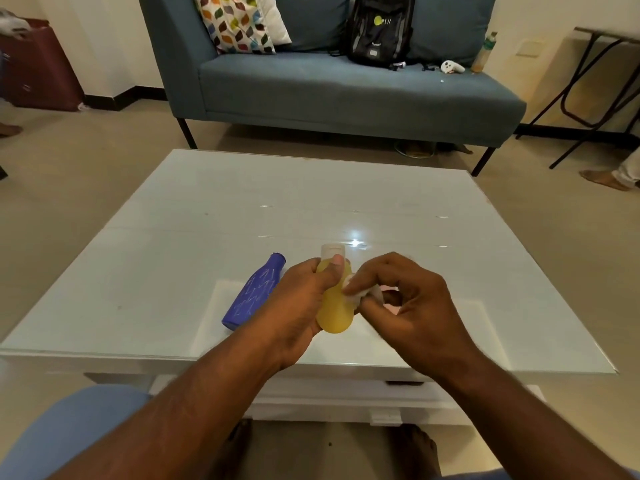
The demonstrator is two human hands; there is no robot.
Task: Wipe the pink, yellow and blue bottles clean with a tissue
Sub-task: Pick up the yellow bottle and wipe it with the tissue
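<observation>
Above the near edge of the white table [207,209], the left hand [298,306] grips the yellow bottle [334,313], thumb curled over its neck. The right hand [412,313] pinches a tissue [360,295] against the bottle's side. The blue bottle [254,293] lies on its side just left, and the tabletop toward the far edge is open.

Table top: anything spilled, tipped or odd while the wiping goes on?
No spill shows. The blue bottle lies on its side on the table, left of the hands. The yellow bottle is held and wiped with a tissue. The pink one is barely visible behind the right hand.
</observation>
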